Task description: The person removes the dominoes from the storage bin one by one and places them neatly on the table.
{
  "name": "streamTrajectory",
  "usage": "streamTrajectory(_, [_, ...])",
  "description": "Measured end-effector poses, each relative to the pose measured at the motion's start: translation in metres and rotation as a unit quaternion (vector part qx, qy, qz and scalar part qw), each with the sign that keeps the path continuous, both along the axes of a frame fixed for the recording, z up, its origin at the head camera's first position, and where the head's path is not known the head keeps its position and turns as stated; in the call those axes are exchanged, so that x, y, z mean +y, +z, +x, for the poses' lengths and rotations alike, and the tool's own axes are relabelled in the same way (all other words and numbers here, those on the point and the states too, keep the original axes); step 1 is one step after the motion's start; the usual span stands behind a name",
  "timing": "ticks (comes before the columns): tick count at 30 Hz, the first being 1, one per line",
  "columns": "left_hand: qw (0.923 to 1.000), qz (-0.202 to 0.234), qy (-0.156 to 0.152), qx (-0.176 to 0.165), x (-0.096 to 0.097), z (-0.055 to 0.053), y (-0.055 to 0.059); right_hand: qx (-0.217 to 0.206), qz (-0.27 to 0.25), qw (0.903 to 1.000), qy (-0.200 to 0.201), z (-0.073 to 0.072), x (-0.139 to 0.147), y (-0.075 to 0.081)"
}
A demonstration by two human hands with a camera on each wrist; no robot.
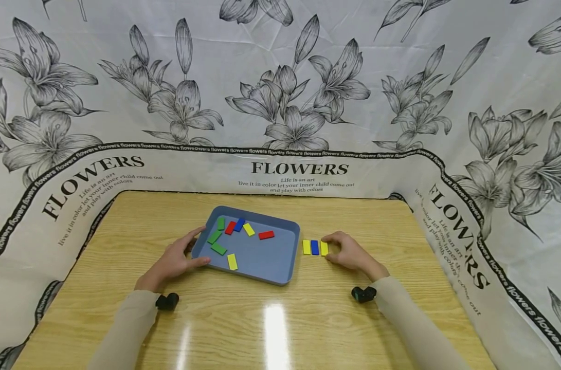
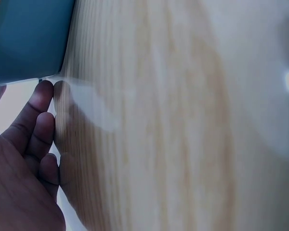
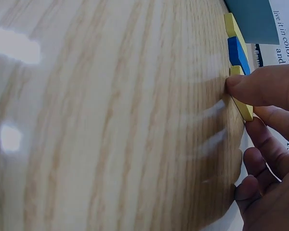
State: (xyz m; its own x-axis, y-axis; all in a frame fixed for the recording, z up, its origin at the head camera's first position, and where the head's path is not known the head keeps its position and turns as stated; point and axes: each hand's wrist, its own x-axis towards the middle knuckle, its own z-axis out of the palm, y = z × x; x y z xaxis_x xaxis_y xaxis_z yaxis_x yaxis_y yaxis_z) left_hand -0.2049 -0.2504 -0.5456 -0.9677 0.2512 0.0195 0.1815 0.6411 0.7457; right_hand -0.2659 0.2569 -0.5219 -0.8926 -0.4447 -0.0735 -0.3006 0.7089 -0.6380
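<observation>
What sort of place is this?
Probably a curtained tabletop work booth: flower-printed fabric hangs behind and beside a wooden table, which holds a gray-blue tray of colored tiles.

Flower-printed cloth point(image 1: 299, 92) behind wooden table point(image 1: 322, 318)

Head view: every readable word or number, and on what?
"FLOWERS": white floral-print fabric backdrop, three times.
"Life is an art live it in color let your inner child come out and play with colors": backdrop.
"flowers", repeated: black border strip.
Rightmost copy: creased, partly unreadable.
No numbers.
</observation>
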Motion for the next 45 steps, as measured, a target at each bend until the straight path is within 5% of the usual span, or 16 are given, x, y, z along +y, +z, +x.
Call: streamTrajectory(45, [0.9999,0.012,-0.004,0.003,-0.0006,-0.0009,-0.0029,0.014,0.001,0.9999,0.004,0.0003,-0.0014,0.0003])
